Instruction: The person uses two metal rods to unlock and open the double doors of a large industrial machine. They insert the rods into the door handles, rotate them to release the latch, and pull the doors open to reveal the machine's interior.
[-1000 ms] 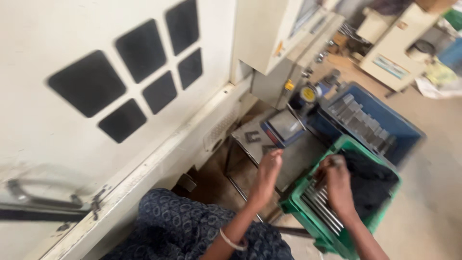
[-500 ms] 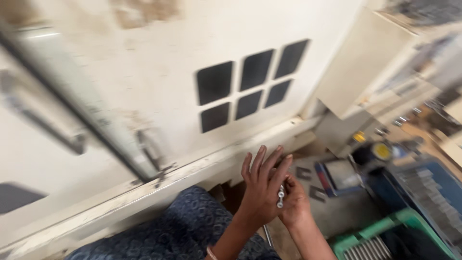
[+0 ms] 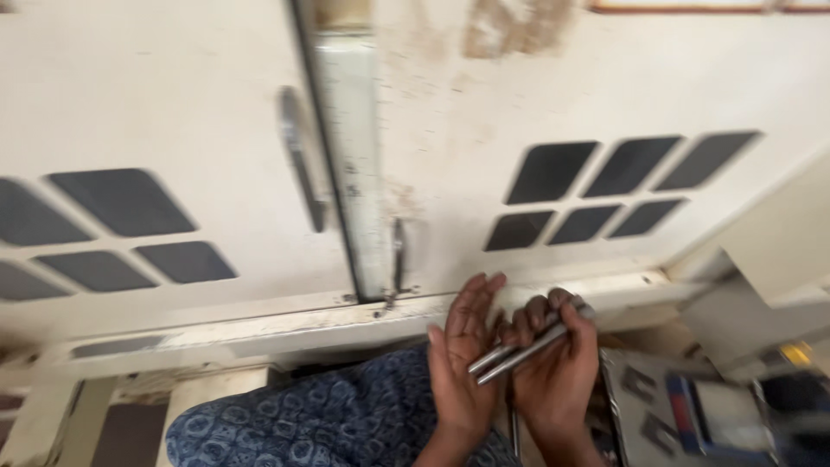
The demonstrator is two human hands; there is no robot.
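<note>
At lower centre of the frame, the left hand (image 3: 462, 355) stands open, fingers spread upward, palm facing right. Touching its palm are the ends of thin metal rods (image 3: 519, 350), which slant up to the right. The right hand (image 3: 553, 372), just beside it, curls its fingers around those rods, below the cream machine door (image 3: 562, 104).

I see a small grey metal stand (image 3: 644, 406) at lower right; dark flat pieces (image 3: 638, 380) and a blurred blue-edged device (image 3: 709, 415) lie on it.
</note>
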